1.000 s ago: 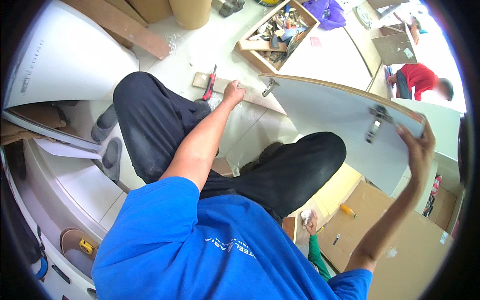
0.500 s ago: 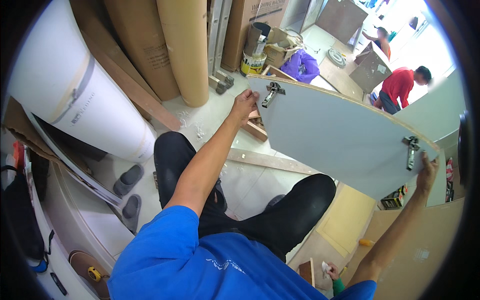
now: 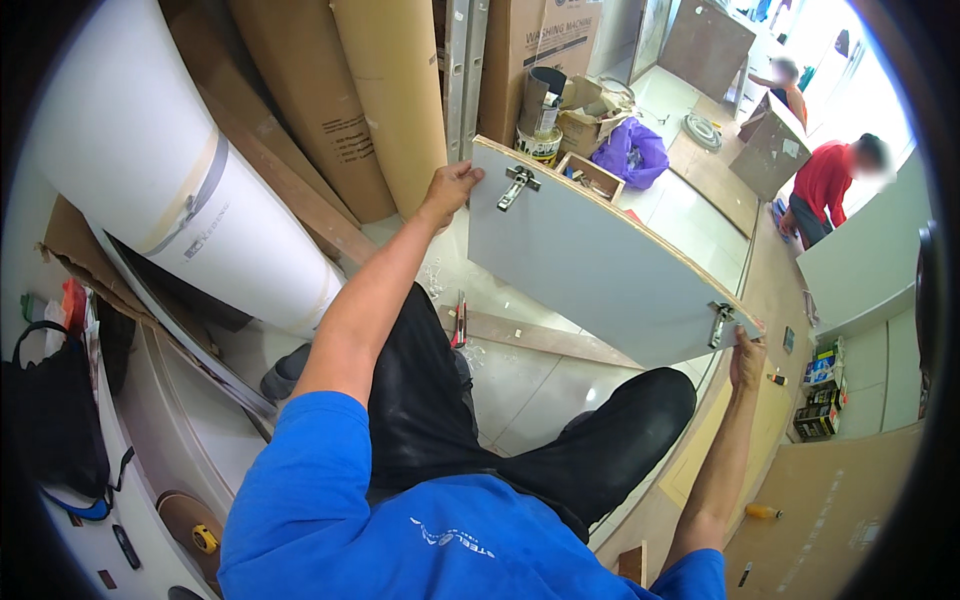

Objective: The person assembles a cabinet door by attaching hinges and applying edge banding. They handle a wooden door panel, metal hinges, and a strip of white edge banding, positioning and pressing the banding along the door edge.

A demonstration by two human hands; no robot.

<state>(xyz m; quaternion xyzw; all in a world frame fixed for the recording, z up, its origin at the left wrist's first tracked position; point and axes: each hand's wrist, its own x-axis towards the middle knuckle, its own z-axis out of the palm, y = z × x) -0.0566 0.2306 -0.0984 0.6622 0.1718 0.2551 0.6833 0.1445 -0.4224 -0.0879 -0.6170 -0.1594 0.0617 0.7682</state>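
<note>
Between my two hands is a grey cabinet door panel (image 3: 590,260) with a bare wood edge, held up in front of my knees. My left hand (image 3: 452,192) grips its left end near the upper corner. At the right end, my right hand (image 3: 747,360) has its fingers closed on the edge. A metal hinge (image 3: 518,188) is fixed on the panel close to my left hand, and a second hinge (image 3: 720,324) sits beside my right hand. Below the panel, a wooden strip (image 3: 540,335) lies on the tiled floor, with a red utility knife (image 3: 460,320) near it.
A large white roll (image 3: 190,190) and brown cardboard rolls (image 3: 390,90) lean at the left. Beyond the panel are a wooden box (image 3: 592,176), a purple bag (image 3: 630,152) and a paint can (image 3: 538,146). A person in red (image 3: 826,183) bends at the far right; another person (image 3: 790,90) is behind.
Both my hands have carried the panel left, the right hand travelling farther. The red utility knife now shows on the floor. A green-sleeved hand at the lower right is out of view.
</note>
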